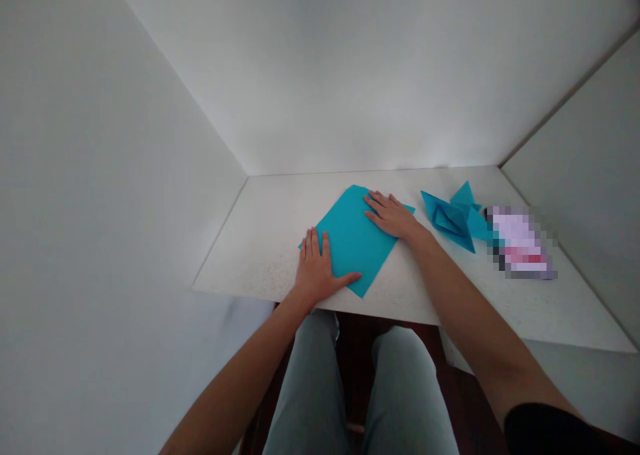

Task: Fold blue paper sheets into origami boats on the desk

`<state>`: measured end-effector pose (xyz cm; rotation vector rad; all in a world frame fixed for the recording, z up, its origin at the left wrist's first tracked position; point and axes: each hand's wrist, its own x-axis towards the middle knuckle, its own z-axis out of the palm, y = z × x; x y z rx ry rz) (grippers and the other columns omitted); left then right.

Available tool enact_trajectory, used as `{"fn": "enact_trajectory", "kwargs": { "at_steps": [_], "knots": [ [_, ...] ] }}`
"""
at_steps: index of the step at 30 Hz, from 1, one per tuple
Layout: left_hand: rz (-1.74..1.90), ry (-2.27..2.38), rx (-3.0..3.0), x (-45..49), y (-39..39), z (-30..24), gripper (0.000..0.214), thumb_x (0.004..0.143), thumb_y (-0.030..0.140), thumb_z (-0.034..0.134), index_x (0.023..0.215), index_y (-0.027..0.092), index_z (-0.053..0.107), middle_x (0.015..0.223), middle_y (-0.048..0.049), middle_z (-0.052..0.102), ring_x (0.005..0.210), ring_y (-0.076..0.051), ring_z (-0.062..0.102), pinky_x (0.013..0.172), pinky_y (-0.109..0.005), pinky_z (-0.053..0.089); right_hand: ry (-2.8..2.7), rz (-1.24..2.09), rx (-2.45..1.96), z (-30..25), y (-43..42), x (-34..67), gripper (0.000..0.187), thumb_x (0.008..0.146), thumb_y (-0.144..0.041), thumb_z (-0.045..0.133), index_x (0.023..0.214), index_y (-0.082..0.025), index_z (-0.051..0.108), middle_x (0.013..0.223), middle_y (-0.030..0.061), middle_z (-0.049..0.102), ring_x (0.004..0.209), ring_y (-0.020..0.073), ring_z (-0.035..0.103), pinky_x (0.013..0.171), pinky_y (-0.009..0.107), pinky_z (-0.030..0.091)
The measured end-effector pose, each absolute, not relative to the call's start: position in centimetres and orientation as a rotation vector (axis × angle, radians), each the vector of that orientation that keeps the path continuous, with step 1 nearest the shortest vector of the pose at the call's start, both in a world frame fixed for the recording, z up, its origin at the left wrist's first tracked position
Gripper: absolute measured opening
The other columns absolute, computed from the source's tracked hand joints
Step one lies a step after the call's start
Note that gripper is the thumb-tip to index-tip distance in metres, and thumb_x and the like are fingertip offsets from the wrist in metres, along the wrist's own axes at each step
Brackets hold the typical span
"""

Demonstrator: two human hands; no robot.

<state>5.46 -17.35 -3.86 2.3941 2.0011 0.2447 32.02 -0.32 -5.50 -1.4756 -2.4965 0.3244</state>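
Note:
A sheet of blue paper (357, 241) lies on the white table, turned so that one corner points toward me. Its far corner looks blunt, as if cut or folded over. My left hand (317, 268) rests flat on the sheet's left and near side, fingers spread and thumb reaching toward the near corner. On the far right part of the paper my right hand (393, 215) lies flat, its fingers pointing left. Both hands are open and press on the paper without gripping it.
To the right sit folded blue paper shapes (453, 220), origami-like with pointed tips. Beside them is a pixelated pink-and-white item (523, 241) that I cannot make out. White walls (370, 95) enclose the white table (260, 235) at the back and sides. My legs are under its front edge.

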Motion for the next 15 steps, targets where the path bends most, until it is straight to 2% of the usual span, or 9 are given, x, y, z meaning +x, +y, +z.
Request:
{"fn": "enact_trajectory", "kwargs": {
  "at_steps": [4,7,10,13,15],
  "knots": [
    [0.186,2.118,2.319,3.0,-17.9,-3.7,0.140,0.081,0.100,0.049,0.172,-0.003,0.022,0.178,-0.0354,0.017,0.169,-0.047,0.016,0.135,-0.061,0.022,-2.341,0.388,-1.531,-5.3,0.3,32.2,0.080,0.111,-0.059,0.025,0.174,-0.009,0.028,0.178,0.0203,0.033,0.166,0.0351,0.031,0.138,0.058,0.023],
    [0.132,2.256,2.193,-0.7,-18.9,-3.6,0.138,0.083,0.098,0.047,0.169,-0.007,0.024,0.176,-0.0387,0.019,0.167,-0.050,0.019,0.134,-0.062,0.024,-2.302,0.382,-1.403,-4.5,0.0,31.6,0.080,0.112,-0.060,0.024,0.175,-0.012,0.026,0.177,0.0197,0.035,0.165,0.0325,0.035,0.139,0.056,0.022],
    [0.100,2.378,2.082,-5.3,-20.2,-3.7,0.135,0.085,0.094,0.044,0.165,-0.013,0.027,0.172,-0.0441,0.024,0.165,-0.053,0.024,0.131,-0.065,0.028,-2.330,0.368,-1.295,-3.6,-0.8,30.9,0.074,0.113,-0.061,0.026,0.173,-0.019,0.033,0.174,0.0170,0.044,0.163,0.0296,0.040,0.137,0.056,0.025],
    [0.099,2.458,2.010,-8.5,-20.4,-3.5,0.128,0.089,0.087,0.040,0.162,-0.017,0.028,0.170,-0.0466,0.026,0.164,-0.055,0.023,0.128,-0.068,0.029,-2.388,0.373,-1.218,-2.8,-1.5,30.2,0.065,0.115,-0.057,0.032,0.166,-0.020,0.047,0.168,0.0164,0.052,0.159,0.0258,0.046,0.136,0.051,0.028],
    [0.109,2.472,1.984,-8.6,-19.4,-2.3,0.123,0.093,0.081,0.036,0.159,-0.022,0.029,0.167,-0.0504,0.025,0.163,-0.058,0.023,0.127,-0.071,0.028,-2.415,0.387,-1.162,-2.3,-1.9,29.8,0.055,0.115,-0.052,0.038,0.157,-0.023,0.058,0.159,0.0149,0.063,0.151,0.0248,0.056,0.132,0.051,0.033]
  ]
}}
